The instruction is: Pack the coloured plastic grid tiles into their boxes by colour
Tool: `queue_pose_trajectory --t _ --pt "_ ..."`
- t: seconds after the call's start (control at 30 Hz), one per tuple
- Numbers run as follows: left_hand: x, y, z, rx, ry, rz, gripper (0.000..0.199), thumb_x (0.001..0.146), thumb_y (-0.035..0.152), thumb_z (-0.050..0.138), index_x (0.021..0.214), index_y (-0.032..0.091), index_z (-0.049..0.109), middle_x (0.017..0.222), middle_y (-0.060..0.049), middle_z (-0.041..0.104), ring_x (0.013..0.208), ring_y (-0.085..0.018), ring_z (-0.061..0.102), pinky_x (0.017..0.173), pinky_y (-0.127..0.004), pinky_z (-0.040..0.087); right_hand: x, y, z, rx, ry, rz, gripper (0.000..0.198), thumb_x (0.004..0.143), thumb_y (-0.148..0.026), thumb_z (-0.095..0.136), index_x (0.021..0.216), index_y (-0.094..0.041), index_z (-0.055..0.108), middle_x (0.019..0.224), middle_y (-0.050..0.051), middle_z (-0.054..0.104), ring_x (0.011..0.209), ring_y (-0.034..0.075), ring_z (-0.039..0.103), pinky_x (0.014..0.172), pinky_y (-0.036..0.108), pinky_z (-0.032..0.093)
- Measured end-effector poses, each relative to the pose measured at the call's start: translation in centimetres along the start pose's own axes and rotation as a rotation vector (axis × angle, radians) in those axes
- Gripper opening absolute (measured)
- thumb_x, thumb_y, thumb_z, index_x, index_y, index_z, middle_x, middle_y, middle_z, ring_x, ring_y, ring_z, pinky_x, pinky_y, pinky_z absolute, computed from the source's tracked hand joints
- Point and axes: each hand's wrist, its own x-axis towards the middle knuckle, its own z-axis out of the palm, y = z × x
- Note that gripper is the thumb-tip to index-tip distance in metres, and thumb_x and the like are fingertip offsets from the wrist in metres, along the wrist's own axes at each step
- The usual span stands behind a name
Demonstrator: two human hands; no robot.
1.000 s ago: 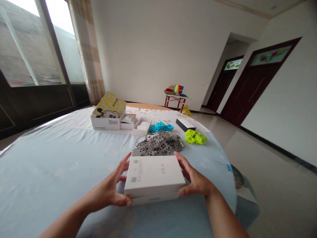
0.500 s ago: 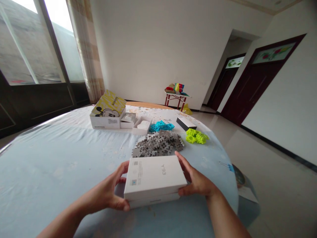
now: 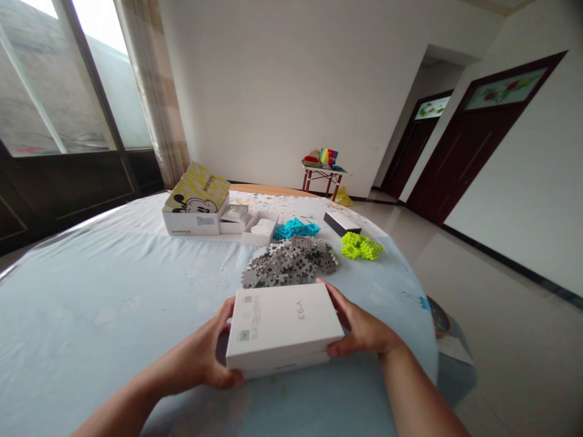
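White box (image 3: 285, 331), its lid (image 3: 277, 318) on but apparently not fully seated, clamped between left hand (image 3: 210, 354) and right hand (image 3: 359, 328).

Five boxes on one worktop (image 3: 122, 309), count them: one white Y93 box (image 3: 282, 321), one yellow-topped box (image 3: 198, 191), two small white boxes (image 3: 255, 237), one black-sided box (image 3: 341, 223)! And here are the heaps, three of them: one grey heap (image 3: 291, 261), one blue heap (image 3: 296, 229), one lime heap (image 3: 362, 246), pieces (image 3: 271, 269) too jumbled to number. Add one blue clip (image 3: 424, 302), one small stand (image 3: 324, 172), one curtain (image 3: 157, 91) and two dark red doors (image 3: 476, 142)!
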Motion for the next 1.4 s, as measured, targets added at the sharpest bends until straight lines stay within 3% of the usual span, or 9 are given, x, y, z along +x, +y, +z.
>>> queue_pose_trajectory --t 0.3,0.47,0.63,0.8,1.03,1.23,1.4 --pt "0.1 -0.2 0.1 0.125 -0.003 0.048 0.097 0.058 0.031 0.069 0.137 0.026 0.013 0.131 -0.008 0.046 0.119 -0.031 0.042 0.098 -0.041 0.037 0.3 -0.8 0.5 -0.058 -0.005 0.001 0.12 0.046 -0.029 0.084 0.141 -0.028 0.011 0.142 0.011 0.027 0.127 0.027 0.032 0.105 0.043 0.025" --pt "0.1 -1.0 0.0 0.07 0.004 0.05 0.098 0.058 0.039 0.069 0.137 0.026 0.013 0.135 -0.007 0.042 0.124 -0.032 0.036 0.101 -0.041 0.033 0.2 -0.6 0.6 -0.061 -0.027 -0.038 0.128 0.048 -0.033 0.084 0.142 -0.029 -0.003 0.146 0.011 0.019 0.129 0.027 0.029 0.106 0.043 0.022" --pt "0.1 -1.0 -0.2 0.056 0.007 0.034 0.102 0.055 0.041 0.072 0.137 0.029 0.012 0.134 -0.008 0.043 0.124 -0.037 0.035 0.098 -0.045 0.035 0.2 -0.6 0.5 -0.094 -0.038 -0.071 0.142 0.04 -0.032 0.086 0.14 -0.029 -0.015 0.146 0.013 0.019 0.132 0.028 0.023 0.106 0.043 0.022" --pt "0.2 -2.0 -0.2 0.077 0.028 0.077 0.102 0.055 0.04 0.07 0.138 0.029 0.012 0.137 -0.007 0.041 0.125 -0.037 0.032 0.101 -0.045 0.032 0.3 -0.7 0.6 -0.103 -0.013 -0.058 0.141 0.037 -0.034 0.086 0.141 -0.029 -0.008 0.146 0.013 0.019 0.132 0.03 0.024 0.106 0.043 0.022" --pt "0.4 -4.7 -0.1 0.123 0.067 0.107 0.106 0.052 0.033 0.07 0.139 0.026 0.011 0.14 -0.009 0.038 0.123 -0.036 0.037 0.101 -0.045 0.032 0.2 -0.6 0.9 -0.116 0.021 -0.054 0.144 0.036 -0.031 0.087 0.141 -0.027 -0.011 0.145 0.013 0.023 0.13 0.029 0.029 0.105 0.041 0.026" --pt "0.0 -4.6 -0.1 0.108 0.099 0.066 0.107 0.052 0.042 0.073 0.141 0.025 0.016 0.136 -0.009 0.044 0.121 -0.037 0.04 0.099 -0.045 0.036 0.1 -0.2 1.1 -0.168 0.099 -0.036 0.14 0.034 -0.032 0.088 0.142 -0.028 0.0 0.144 0.012 0.026 0.126 0.03 0.035 0.102 0.041 0.03" --pt "0.2 -6.0 0.0 0.033 0.144 0.089 0.122 0.045 0.062 0.072 0.142 0.029 0.007 0.138 -0.011 0.041 0.12 -0.039 0.042 0.092 -0.047 0.042 -0.7 -1.1 0.2 -0.207 0.135 -0.01 0.136 0.038 -0.036 0.086 0.143 -0.025 0.0 0.143 0.013 0.028 0.126 0.032 0.034 0.101 0.042 0.031"
